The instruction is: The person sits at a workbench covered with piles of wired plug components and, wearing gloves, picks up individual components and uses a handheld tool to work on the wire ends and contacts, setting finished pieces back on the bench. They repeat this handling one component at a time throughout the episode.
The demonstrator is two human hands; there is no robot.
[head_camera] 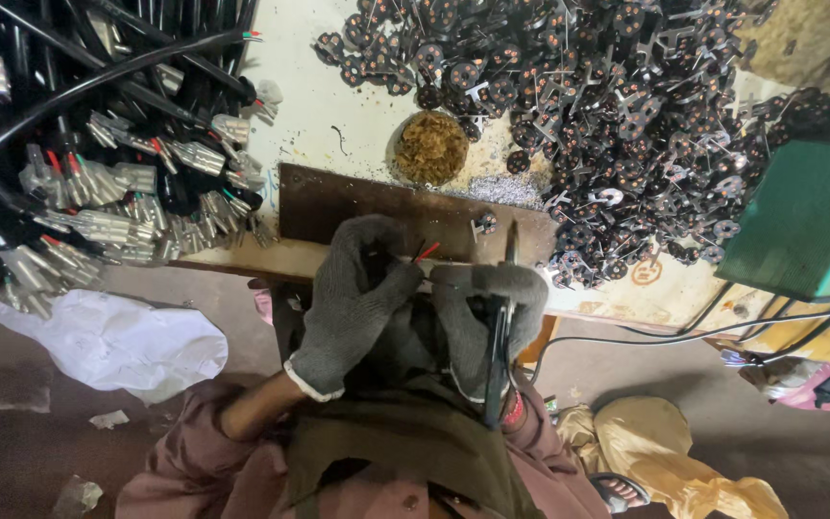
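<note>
Bench (338, 115), tin (431, 147) of brown wool

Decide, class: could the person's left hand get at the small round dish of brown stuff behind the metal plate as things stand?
Probably yes. The left hand lies just before the metal plate, the round dish sits right beyond it, and nothing tall stands between; but the hand is pinching thin wires.

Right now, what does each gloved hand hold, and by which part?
Left hand pinches thin red-tipped wires below their tips; right hand grips a dark soldering iron by its handle.

Left hand (353, 303), right hand (487, 317) clenched.
</note>
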